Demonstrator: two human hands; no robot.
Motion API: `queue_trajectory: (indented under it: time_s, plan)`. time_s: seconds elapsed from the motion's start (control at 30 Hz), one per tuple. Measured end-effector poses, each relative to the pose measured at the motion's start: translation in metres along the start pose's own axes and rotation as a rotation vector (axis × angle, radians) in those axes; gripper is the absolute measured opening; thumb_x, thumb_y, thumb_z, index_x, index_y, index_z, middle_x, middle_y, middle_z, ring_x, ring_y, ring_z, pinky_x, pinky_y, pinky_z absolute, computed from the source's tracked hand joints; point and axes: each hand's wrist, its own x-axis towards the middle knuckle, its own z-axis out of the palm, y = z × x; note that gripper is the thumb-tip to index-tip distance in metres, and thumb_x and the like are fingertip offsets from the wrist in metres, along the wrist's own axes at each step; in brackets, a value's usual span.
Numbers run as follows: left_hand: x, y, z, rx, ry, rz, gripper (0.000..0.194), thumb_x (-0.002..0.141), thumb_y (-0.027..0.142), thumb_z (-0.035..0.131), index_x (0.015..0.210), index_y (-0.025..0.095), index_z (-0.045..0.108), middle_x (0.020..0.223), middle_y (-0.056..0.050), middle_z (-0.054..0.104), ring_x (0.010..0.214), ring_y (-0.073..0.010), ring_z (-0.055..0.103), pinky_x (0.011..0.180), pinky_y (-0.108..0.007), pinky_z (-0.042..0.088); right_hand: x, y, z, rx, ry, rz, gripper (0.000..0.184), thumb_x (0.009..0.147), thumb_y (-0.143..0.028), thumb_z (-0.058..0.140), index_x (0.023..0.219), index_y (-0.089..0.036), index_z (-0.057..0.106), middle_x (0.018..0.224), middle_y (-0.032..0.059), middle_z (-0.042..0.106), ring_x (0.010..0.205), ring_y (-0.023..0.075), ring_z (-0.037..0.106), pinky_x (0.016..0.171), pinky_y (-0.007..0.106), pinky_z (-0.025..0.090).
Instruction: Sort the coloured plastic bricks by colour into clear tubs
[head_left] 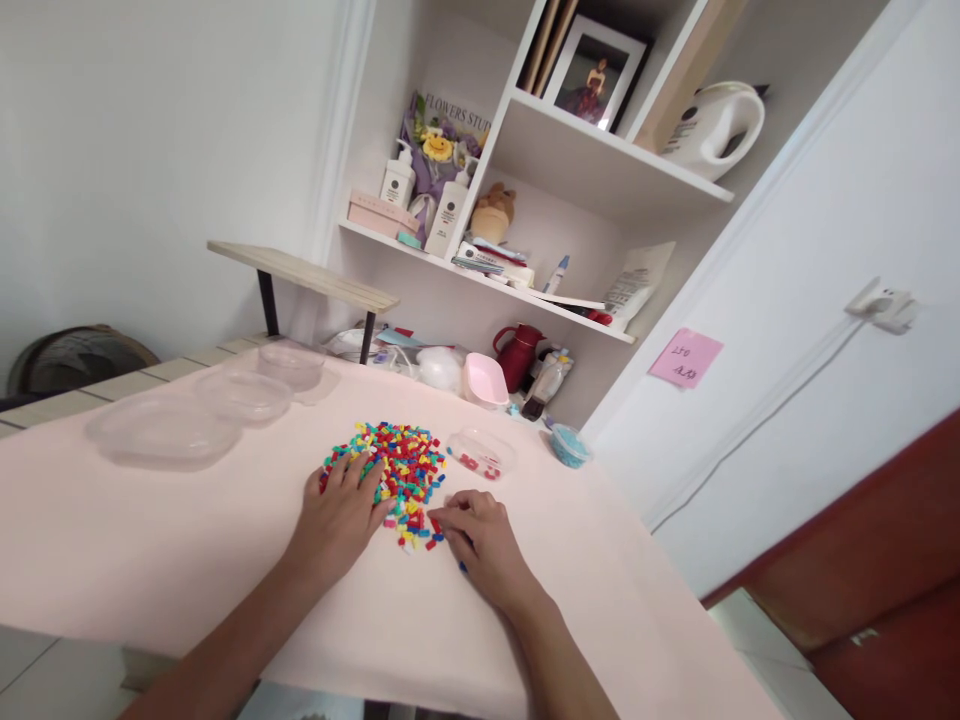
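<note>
A pile of small coloured bricks (397, 462), red, yellow, blue and green, lies on the pale pink table cover (187, 540). My left hand (341, 500) rests flat on the pile's near left edge, fingers spread over the bricks. My right hand (474, 530) sits at the pile's near right edge with its fingers curled in a pinch at some loose bricks; what it holds is too small to name. Just beyond the pile stands a small clear dish (481, 453) with a few red pieces in it.
Three clear plastic trays (161, 430) (244, 393) (291, 362) stand in a row at the left. A blue-filled cup (569, 446), pink bowl (484, 380) and red jug (520, 352) stand at the back under white shelves (600, 150). A raised wooden board (300, 272) stands behind.
</note>
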Motion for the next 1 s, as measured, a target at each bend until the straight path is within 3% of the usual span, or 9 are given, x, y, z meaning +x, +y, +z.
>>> queue_trajectory:
  time_s: [0.2, 0.47, 0.7, 0.83, 1.0]
  plan:
    - [0.000, 0.001, -0.001, -0.009, 0.002, 0.002, 0.045, 0.095, 0.042, 0.041, 0.133, 0.024, 0.057, 0.148, -0.010, 0.049, 0.137, -0.0310, 0.039, 0.108, -0.053, 0.027, 0.000, 0.002, 0.000, 0.008, -0.022, 0.040, 0.037, 0.088, -0.016, 0.057, 0.118, -0.037, 0.067, 0.113, 0.0053, 0.061, 0.106, 0.0244, 0.054, 0.092, 0.042, 0.040]
    - [0.000, 0.001, 0.000, -0.011, 0.023, 0.014, 0.044, 0.095, 0.040, 0.040, 0.131, 0.023, 0.058, 0.144, -0.011, 0.052, 0.134, -0.0315, 0.042, 0.108, -0.053, 0.027, 0.002, 0.000, -0.004, 0.095, 0.016, 0.095, 0.017, 0.080, -0.015, 0.063, 0.092, -0.026, 0.069, 0.110, 0.0051, 0.064, 0.104, 0.0236, 0.056, 0.093, 0.039, 0.039]
    - [0.000, 0.001, 0.000, 0.002, 0.018, 0.017, 0.043, 0.095, 0.039, 0.041, 0.131, 0.022, 0.058, 0.146, -0.012, 0.050, 0.135, -0.0315, 0.042, 0.107, -0.053, 0.028, 0.001, -0.001, -0.005, 0.203, 0.030, 0.134, 0.010, 0.079, -0.017, 0.063, 0.085, -0.024, 0.065, 0.113, 0.0052, 0.062, 0.108, 0.0240, 0.055, 0.097, 0.039, 0.036]
    - [0.000, 0.000, 0.000, -0.007, 0.006, 0.019, 0.044, 0.095, 0.040, 0.042, 0.132, 0.023, 0.058, 0.146, -0.011, 0.050, 0.135, -0.0310, 0.042, 0.107, -0.053, 0.028, 0.003, 0.005, -0.011, 0.290, 0.180, 0.173, 0.005, 0.082, -0.022, 0.061, 0.084, -0.023, 0.065, 0.108, 0.0066, 0.061, 0.106, 0.0240, 0.055, 0.094, 0.038, 0.040]
    - [0.002, 0.000, -0.002, -0.020, -0.020, 0.000, 0.044, 0.094, 0.041, 0.044, 0.133, 0.025, 0.057, 0.147, -0.010, 0.049, 0.135, -0.0307, 0.042, 0.108, -0.053, 0.027, 0.012, 0.027, -0.029, 0.228, 0.340, 0.255, 0.007, 0.082, -0.030, 0.061, 0.083, -0.022, 0.063, 0.086, 0.0038, 0.060, 0.080, 0.0205, 0.056, 0.075, 0.034, 0.046]
